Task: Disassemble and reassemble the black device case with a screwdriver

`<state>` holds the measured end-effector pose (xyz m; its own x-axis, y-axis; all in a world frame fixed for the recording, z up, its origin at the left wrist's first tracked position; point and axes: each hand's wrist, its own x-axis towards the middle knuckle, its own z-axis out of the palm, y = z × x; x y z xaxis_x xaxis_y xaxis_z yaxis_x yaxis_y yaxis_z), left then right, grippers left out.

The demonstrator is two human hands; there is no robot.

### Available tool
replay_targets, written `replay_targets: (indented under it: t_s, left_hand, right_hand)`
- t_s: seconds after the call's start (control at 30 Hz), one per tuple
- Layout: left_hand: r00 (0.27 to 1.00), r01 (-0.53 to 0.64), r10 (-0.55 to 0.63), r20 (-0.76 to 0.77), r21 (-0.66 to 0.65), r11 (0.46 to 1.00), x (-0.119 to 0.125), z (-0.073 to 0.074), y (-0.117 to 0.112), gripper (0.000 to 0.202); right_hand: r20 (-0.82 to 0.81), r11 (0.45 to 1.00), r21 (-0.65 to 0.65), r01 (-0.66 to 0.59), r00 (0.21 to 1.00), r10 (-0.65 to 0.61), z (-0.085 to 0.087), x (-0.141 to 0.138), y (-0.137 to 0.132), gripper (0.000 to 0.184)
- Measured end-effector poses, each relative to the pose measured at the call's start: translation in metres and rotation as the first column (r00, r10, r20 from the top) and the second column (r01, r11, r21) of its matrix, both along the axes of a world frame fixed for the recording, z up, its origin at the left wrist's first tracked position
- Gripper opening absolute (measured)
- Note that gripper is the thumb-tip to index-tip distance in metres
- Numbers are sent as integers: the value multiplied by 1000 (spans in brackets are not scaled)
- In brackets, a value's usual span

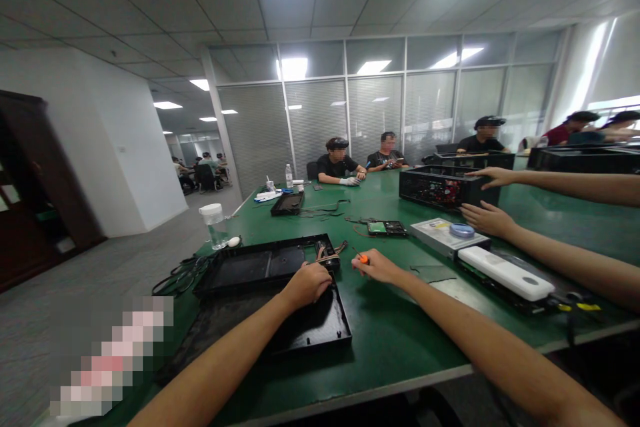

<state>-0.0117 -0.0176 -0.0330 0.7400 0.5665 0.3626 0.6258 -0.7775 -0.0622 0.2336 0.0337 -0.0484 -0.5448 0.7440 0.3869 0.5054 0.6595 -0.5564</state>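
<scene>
My right hand (377, 267) is closed around a small screwdriver with an orange handle (363, 258), its thin shaft pointing up and left. My left hand (309, 282) has curled fingers at the near edge of a black frame panel (255, 265); what they pinch is hidden. Beneath that hand lies a shiny black tray-like cover (320, 320) with a raised rim. A bundle of coloured wires (327, 257) sticks out at the frame's right end, just beyond my left fingers. The screwdriver is apart from the frame, to the right of these wires.
At right, another person's hands (493, 217) touch a black computer case (435, 188). Nearer stand a grey metal box (440, 237) with blue tape (461, 231) and a white device (505, 273). A circuit board (387, 228), plastic jug (214, 227) and black cables (183, 273) lie around.
</scene>
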Motion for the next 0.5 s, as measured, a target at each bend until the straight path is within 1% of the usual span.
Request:
replay_targets:
  t_s: [0.1,0.27,0.37,0.5]
  left_hand:
    - [1000,2,-3,-15,-11,1000,0,-3,3,18]
    - [999,37,-36,25,-31,999,-3,-3,5,17]
    - [998,26,-24,53,-36,999,-4,-5,7,17]
    - [998,7,-4,66,-48,999,-3,-8,9,15]
  right_hand:
    - [-7,1000,4,3,1000,-3,2,0,-1,47]
    - [-14,1000,25,17,1000,-16,6,3,0,43]
    - [-16,999,28,30,999,-30,5,3,1,44]
    - [-11,1000,-2,24,1000,-24,6,2,1,42]
